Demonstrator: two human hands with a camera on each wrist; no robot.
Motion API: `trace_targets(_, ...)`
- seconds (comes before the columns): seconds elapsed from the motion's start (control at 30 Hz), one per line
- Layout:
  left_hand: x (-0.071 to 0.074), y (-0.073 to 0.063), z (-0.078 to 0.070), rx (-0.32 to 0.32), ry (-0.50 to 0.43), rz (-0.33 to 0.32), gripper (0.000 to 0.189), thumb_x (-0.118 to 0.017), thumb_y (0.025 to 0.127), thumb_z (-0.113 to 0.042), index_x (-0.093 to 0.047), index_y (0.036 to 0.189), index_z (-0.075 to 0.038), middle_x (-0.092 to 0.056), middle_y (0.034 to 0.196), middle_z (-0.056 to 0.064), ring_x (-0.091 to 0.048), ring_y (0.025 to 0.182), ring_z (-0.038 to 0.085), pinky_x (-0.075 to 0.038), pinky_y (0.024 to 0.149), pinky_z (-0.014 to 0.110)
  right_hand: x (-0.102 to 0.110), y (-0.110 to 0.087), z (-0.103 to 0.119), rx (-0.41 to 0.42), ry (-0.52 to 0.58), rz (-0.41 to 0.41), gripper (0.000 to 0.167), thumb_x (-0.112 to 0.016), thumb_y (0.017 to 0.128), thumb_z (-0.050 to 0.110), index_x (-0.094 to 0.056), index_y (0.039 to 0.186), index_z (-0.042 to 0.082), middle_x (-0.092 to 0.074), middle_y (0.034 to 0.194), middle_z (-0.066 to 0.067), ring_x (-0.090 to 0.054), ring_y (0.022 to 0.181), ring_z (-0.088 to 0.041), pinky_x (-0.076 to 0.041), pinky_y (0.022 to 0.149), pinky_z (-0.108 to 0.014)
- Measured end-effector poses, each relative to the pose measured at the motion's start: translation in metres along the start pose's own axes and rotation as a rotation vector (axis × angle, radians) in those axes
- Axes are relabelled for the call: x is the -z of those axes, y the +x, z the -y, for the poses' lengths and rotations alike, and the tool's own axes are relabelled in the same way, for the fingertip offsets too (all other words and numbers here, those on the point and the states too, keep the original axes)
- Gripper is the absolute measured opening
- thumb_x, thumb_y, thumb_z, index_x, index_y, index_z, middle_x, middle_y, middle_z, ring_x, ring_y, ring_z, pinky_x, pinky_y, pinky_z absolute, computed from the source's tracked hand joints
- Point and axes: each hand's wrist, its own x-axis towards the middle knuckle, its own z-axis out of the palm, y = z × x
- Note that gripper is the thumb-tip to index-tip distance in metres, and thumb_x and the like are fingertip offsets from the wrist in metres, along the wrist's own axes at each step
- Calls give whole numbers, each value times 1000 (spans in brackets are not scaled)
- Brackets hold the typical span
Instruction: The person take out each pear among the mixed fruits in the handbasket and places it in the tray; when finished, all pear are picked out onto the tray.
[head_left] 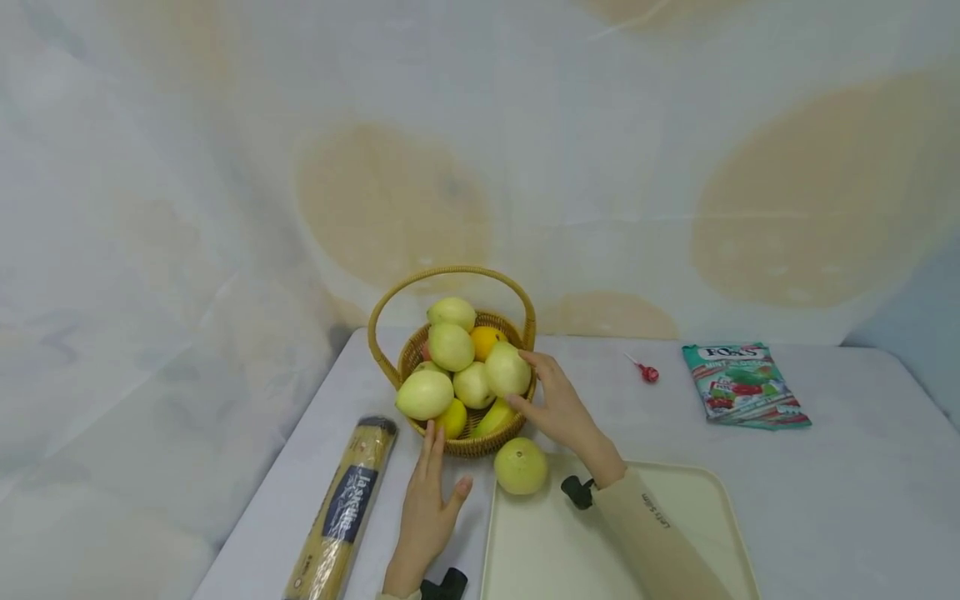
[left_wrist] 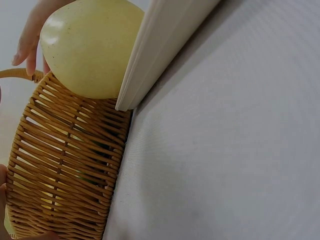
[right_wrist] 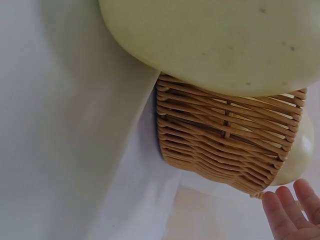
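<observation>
A wicker basket (head_left: 471,446) with a tall arched handle holds several pale green fruits, an orange (head_left: 486,340), a yellow lemon-like fruit (head_left: 452,418) and a banana (head_left: 495,417). My left hand (head_left: 427,504), fingers extended, rests against the basket's front-left side; in the left wrist view only bits of its fingers show beside the wicker wall (left_wrist: 60,165). With fingers and thumb spread, my right hand (head_left: 558,404) is at the right side of a pale green fruit (head_left: 507,371) on the rim. Another round pale green fruit (head_left: 521,467) lies at the tray's corner, before the basket.
A cream tray (head_left: 600,550) lies at the front under my right forearm. Left of my left hand is a long pack of spaghetti (head_left: 348,504). Farther right are a red lollipop (head_left: 648,373) and a teal candy bag (head_left: 745,387). A patterned cloth hangs behind the table.
</observation>
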Motion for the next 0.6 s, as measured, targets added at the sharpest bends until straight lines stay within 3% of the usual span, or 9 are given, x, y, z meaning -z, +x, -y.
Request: trace_targets(0.6,1,-2,-1,10,-14,-3,81,-68,88,-21,-24,154,-9,-17,163,13,-32,141,44,-34,106,66,-3,11,2,-34,-30,15,72,-67,91,38,-34,147,7,-42,146,-17,-42,135,-35,-37,111,-54)
